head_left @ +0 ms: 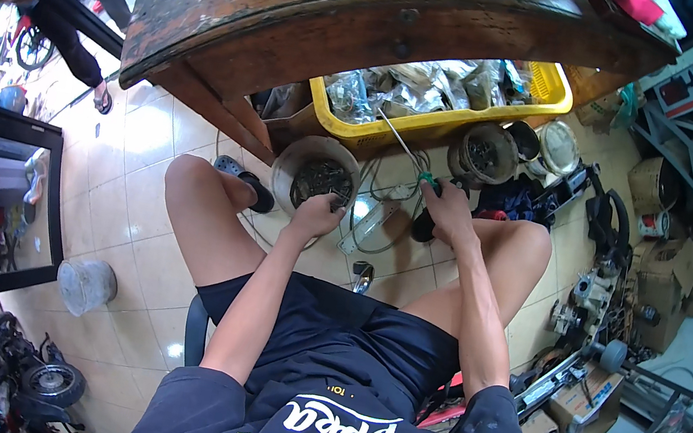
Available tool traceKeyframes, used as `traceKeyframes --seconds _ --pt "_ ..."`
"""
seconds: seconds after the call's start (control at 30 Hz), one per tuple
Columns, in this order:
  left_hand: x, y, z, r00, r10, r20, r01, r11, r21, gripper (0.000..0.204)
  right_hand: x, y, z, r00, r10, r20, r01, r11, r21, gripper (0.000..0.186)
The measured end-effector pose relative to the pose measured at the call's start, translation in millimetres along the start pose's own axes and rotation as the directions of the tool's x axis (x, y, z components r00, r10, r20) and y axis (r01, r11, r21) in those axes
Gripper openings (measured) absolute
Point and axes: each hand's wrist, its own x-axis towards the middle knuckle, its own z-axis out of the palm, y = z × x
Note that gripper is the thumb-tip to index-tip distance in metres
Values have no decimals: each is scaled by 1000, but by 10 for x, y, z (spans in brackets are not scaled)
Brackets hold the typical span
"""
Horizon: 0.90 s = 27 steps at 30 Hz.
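My right hand (451,213) is closed around the green and dark handle of a screwdriver (398,136). Its long thin shaft points up and to the left, the tip showing in front of the yellow crate. At the near right rim of a round bucket (285,170) is my left hand (318,214), with its fingers curled together. Whatever those fingers may hold is too small to make out. Inside the bucket lie many small dark metal parts (322,179), probably screws or bolts.
A yellow crate (361,131) full of plastic bags sits under a worn wooden table (238,40). More buckets (484,155) stand right of it. A cable and a white power strip (368,225) lie between my feet. Machine parts line the right; another person (77,11) is at far left.
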Motion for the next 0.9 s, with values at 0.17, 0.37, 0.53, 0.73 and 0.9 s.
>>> traceKeyframes --seconds 0.17,0.37,0.53,0.73,0.9 --pt "87 -397 140 999 -32 -35 34 998 57 45 85 -439 22 982 -97 -163 116 987 112 49" --pt "262 -1033 316 996 -48 -70 56 991 118 41 296 -649 147 995 -92 -38 84 983 -162 53" --pt "270 -1077 301 987 -162 -22 163 980 115 38 319 -719 264 991 -131 -30 126 984 -125 49" --pt "5 -989 142 984 -173 -44 176 983 61 41 369 -790 518 974 -21 224 100 931 -351 55" --pt "-52 -1002 83 980 -201 -2 201 979 28 43 436 -882 669 864 92 496 181 861 -475 53"
